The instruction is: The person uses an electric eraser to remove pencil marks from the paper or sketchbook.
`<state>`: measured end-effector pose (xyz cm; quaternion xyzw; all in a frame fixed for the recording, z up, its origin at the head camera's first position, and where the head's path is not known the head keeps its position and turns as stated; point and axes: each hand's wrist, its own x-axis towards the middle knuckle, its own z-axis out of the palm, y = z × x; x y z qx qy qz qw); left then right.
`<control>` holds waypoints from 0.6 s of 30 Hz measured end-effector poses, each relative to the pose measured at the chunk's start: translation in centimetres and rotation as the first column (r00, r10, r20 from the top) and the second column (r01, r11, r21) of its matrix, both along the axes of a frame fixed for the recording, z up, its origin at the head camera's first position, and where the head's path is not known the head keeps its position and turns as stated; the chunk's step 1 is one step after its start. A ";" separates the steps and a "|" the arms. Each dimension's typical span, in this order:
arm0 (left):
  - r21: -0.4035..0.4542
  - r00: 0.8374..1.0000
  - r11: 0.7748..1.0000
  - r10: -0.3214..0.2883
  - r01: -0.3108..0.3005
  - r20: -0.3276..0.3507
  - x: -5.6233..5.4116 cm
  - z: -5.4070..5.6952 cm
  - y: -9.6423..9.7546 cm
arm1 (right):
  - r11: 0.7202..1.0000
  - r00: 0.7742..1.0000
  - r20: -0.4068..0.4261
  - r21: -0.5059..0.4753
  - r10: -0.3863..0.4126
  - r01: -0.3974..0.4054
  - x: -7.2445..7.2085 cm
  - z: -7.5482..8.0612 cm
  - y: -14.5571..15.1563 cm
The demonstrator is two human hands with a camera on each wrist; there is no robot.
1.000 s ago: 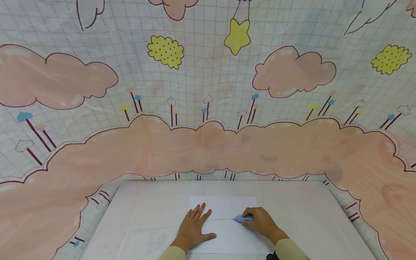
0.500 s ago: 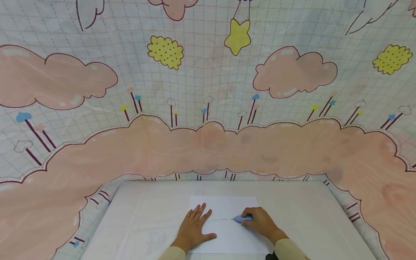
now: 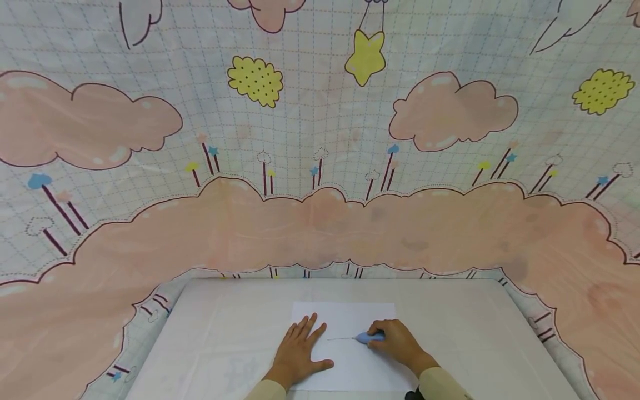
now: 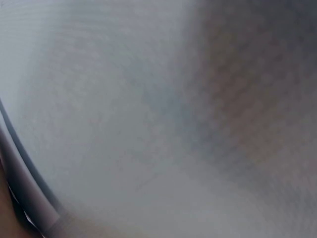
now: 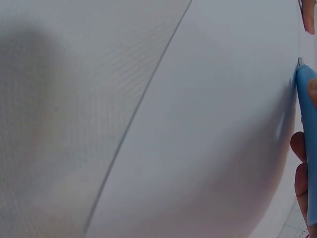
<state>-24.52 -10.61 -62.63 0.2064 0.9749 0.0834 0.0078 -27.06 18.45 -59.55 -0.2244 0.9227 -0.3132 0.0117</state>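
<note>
A sheet of white paper point(image 3: 350, 369) lies on the white table, with a thin dark line point(image 3: 340, 338) across its middle. Spread on the paper's left part is my left hand point(image 3: 297, 350), fingers apart and thumb out to the side. My right hand point(image 3: 400, 341) pinches a thick blue pen-like tool point(image 3: 369, 338), its tip at the line's right end. The right wrist view shows the blue tool point(image 5: 308, 144) with its small metal tip on the paper; whether it is a pen or a cutter I cannot tell. The left wrist view is mostly blurred white surface.
The white tabletop point(image 3: 225, 322) extends around the paper. Behind and beside it hangs a printed cloth point(image 3: 320, 228) with clouds and stars. A small black object point(image 3: 414, 395) sits by the right sleeve at the bottom edge.
My right hand and the blue tool have shifted slightly left along the line. The left hand stays in place on the paper.
</note>
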 end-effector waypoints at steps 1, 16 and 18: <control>-0.001 1.000 1.000 0.000 0.000 -0.001 0.0 0.0 0.0 | 1.000 1.000 0.000 0.000 0.001 -0.001 0.0 0.0 0.0; 0.009 1.000 1.000 -0.001 0.001 0.004 0.0 0.2 0.0 | 1.000 1.000 -0.006 0.012 -0.015 0.015 0.3 0.5 0.9; 0.015 1.000 1.000 -0.001 0.001 0.005 0.0 0.2 0.0 | 1.000 1.000 -0.010 0.015 -0.019 0.019 0.3 0.5 1.1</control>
